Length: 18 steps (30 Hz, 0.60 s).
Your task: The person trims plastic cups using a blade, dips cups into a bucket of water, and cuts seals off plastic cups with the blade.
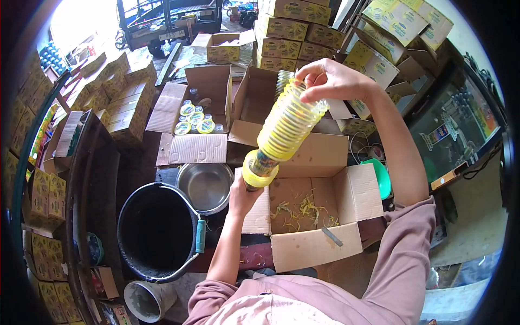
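Note:
A long nested stack of clear yellow plastic cups (290,127) is held at a slant in front of me. At its upper end my right hand (336,81) has its fingers closed on the rim of the end cup. My left hand (245,197) is wrapped round the lower end, just under a wide yellow ring (252,173). Between the ring and the stack, a dark printed cup wall (265,162) shows. Below the stack lies an open cardboard box (298,216) with yellow shreds (309,208) inside and a grey strip (332,236) on its front flap.
Left of the box stand a steel bowl (205,187) and a black bucket (157,230). Another open carton (208,100) holds several lidded cups (195,119). A green bowl (381,177) is at the right. Stacked yellow cartons (281,38) rise at the back.

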Available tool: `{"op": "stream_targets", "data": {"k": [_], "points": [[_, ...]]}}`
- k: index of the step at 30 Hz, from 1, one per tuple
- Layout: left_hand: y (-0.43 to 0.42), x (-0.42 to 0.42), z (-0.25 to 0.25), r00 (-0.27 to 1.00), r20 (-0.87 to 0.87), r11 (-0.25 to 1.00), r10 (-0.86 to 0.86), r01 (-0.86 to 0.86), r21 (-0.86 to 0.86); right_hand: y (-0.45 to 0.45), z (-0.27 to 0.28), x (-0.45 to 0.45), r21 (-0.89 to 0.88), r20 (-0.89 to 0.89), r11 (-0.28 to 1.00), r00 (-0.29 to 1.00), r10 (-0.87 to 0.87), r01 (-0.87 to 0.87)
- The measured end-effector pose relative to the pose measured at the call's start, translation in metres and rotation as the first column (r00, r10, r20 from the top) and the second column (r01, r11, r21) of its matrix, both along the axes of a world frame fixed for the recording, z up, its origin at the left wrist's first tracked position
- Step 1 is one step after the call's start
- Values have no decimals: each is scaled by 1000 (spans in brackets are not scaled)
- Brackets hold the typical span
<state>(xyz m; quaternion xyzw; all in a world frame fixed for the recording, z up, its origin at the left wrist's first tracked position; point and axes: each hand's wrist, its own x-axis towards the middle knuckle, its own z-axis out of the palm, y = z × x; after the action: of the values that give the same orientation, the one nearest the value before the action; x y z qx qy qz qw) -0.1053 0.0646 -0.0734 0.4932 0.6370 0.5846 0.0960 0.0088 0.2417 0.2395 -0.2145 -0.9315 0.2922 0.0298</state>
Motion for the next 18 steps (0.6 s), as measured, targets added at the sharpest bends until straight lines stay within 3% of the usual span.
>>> {"op": "stream_targets", "data": {"k": [4, 5, 8, 13, 15, 17, 18], "points": [[-15, 10, 27, 1000, 24, 1000, -3, 3, 3, -29, -12, -6, 172, 83, 970, 983, 161, -173], [-18, 11, 30, 1000, 22, 1000, -14, 13, 27, -36, -15, -7, 187, -1, 967, 984, 177, -174], [-21, 13, 42, 998, 24, 986, -62, 57, 154, -53, -8, -8, 217, 13, 952, 976, 219, -217], [-32, 16, 48, 990, 66, 987, -128, 121, 103, -72, -11, -8, 320, 153, 902, 955, 254, -291], [-35, 18, 39, 981, 130, 988, -145, 137, 67, -65, -21, -10, 246, 62, 914, 946, 317, -322], [-34, 18, 37, 987, 98, 983, -129, 114, 143, -64, -21, -15, 206, 17, 917, 938, 346, -342], [-35, 16, 35, 987, 101, 983, -127, 112, 143, -65, -19, -17, 135, 65, 944, 954, 294, -300]]}}
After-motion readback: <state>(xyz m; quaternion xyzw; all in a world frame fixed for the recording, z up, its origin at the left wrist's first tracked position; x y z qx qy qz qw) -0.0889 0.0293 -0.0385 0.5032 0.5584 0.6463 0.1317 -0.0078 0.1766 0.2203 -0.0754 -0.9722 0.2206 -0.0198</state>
